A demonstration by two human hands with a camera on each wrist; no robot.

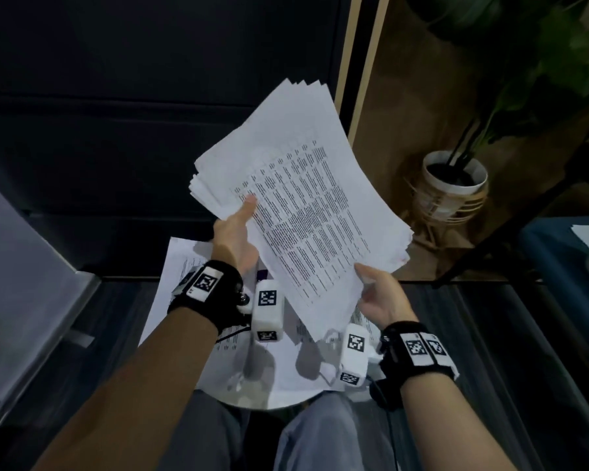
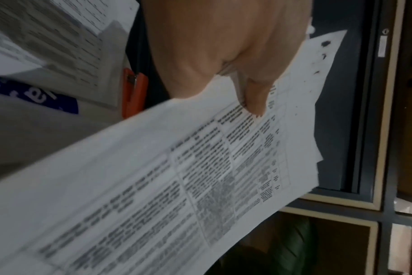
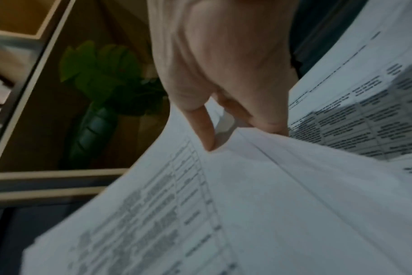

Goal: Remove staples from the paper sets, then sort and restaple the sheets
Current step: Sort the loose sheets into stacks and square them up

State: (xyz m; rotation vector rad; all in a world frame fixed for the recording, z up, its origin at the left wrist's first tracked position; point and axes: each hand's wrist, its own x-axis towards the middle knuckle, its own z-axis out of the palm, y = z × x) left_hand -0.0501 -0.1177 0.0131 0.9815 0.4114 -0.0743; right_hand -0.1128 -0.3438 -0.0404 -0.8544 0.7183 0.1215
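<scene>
A thick stack of printed sheets (image 1: 296, 198) with table text is held up in the air, its edges fanned unevenly. My left hand (image 1: 237, 232) grips the stack's left edge, thumb on top of the print. My right hand (image 1: 378, 294) pinches the near right corner. In the left wrist view my left hand (image 2: 235, 61) pinches the stack of sheets (image 2: 176, 186). In the right wrist view my right hand (image 3: 223, 83) pinches the sheets (image 3: 247, 204). An orange stapler (image 2: 133, 91) lies beyond the hand.
More printed sheets (image 1: 184, 266) lie on a small round table (image 1: 252, 401) under my hands. A potted plant (image 1: 454, 185) stands at the right by a wooden shelf. A dark cabinet (image 1: 150, 96) is ahead. A blue seat (image 1: 565, 253) is at far right.
</scene>
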